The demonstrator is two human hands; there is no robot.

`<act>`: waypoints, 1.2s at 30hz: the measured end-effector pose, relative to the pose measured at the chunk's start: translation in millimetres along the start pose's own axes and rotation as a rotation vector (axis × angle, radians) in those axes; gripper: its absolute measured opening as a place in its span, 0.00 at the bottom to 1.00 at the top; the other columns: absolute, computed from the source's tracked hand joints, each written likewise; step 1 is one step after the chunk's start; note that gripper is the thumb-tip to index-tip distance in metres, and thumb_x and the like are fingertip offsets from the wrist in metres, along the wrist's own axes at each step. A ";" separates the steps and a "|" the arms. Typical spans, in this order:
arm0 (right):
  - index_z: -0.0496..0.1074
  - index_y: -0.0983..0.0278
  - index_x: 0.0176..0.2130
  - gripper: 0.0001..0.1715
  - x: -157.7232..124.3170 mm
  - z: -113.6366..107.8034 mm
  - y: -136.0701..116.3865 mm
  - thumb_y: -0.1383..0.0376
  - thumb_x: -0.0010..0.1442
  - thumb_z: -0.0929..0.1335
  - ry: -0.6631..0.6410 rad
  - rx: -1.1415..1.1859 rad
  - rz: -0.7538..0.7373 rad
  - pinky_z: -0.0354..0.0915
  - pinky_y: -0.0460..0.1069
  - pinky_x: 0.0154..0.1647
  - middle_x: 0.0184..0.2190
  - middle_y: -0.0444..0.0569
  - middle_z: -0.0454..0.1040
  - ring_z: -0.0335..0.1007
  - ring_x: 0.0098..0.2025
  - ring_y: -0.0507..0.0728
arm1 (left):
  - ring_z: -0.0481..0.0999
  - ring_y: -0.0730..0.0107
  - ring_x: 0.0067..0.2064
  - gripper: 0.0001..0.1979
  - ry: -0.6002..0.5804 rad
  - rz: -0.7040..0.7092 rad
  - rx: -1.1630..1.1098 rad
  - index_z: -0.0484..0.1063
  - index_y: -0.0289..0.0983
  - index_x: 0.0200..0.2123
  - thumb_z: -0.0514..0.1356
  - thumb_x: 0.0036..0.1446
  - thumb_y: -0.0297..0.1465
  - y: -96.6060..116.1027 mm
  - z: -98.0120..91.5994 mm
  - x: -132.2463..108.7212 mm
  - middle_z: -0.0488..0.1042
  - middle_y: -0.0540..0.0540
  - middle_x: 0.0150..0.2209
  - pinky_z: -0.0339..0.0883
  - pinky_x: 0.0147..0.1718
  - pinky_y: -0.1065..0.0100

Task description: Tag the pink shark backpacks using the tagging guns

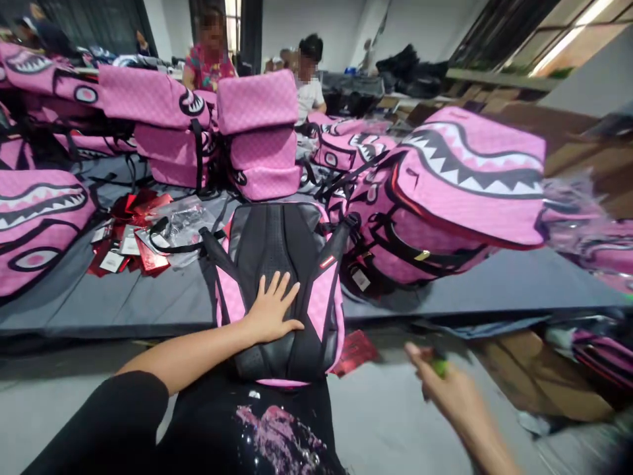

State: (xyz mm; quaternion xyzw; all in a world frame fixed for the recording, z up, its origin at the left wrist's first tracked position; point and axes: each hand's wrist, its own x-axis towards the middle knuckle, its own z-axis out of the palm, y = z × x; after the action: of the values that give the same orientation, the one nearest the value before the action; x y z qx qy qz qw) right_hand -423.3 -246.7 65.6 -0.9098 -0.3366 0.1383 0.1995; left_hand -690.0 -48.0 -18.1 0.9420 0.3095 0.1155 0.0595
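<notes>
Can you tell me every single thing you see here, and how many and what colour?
Backpack: one, black and pink, in front of the person
Pink bags: many, overlapping, some with shark-tooth prints, mostly on the table
Red tags: a pile, uncountable, some with white labels, left of the backpack
Clear plastic: some, see-through, beside the tags
Red packet: one, by the backpack's lower right
Table: one, grey
Cardboard: several pieces, brown, right side
Black heap: one, far back
Other people: at least two, pink and white tops, beyond the table
Small thing: one, partly green, blurred, in the right hand
Left hand: one, spread on the backpack
Right hand: one, blurred, lower right
</notes>
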 end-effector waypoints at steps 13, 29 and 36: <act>0.68 0.61 0.57 0.23 59.4 149.6 -136.2 0.73 0.65 0.66 0.540 0.331 -1.039 0.65 0.65 0.58 0.50 0.58 0.75 0.71 0.56 0.63 | 0.55 0.41 0.68 0.37 0.064 -0.002 0.023 0.58 0.37 0.67 0.53 0.62 0.54 -5.1 8.3 -36.1 0.57 0.34 0.68 0.52 0.62 0.39; 0.65 0.63 0.58 0.29 49.2 168.7 -92.4 0.76 0.59 0.70 0.580 0.334 -0.961 0.69 0.60 0.50 0.47 0.59 0.76 0.73 0.50 0.62 | 0.65 0.64 0.40 0.35 0.027 0.712 0.270 0.73 0.38 0.29 0.38 0.65 0.56 -87.2 -89.2 231.4 0.73 0.46 0.28 0.59 0.53 0.51; 0.71 0.63 0.50 0.15 55.9 113.2 -124.2 0.58 0.67 0.66 0.353 0.745 -0.443 0.72 0.51 0.35 0.31 0.46 0.77 0.75 0.31 0.54 | 0.67 0.58 0.46 0.28 -0.002 0.657 0.238 0.74 0.35 0.37 0.57 0.57 0.57 -55.4 -87.7 183.8 0.73 0.44 0.36 0.54 0.62 0.44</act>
State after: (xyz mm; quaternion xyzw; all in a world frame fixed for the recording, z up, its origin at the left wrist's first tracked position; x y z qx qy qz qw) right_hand -495.1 -92.7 15.9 -0.6919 -0.4112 0.0471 0.5916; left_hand -600.2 109.6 89.7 0.9917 0.0010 0.0909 -0.0909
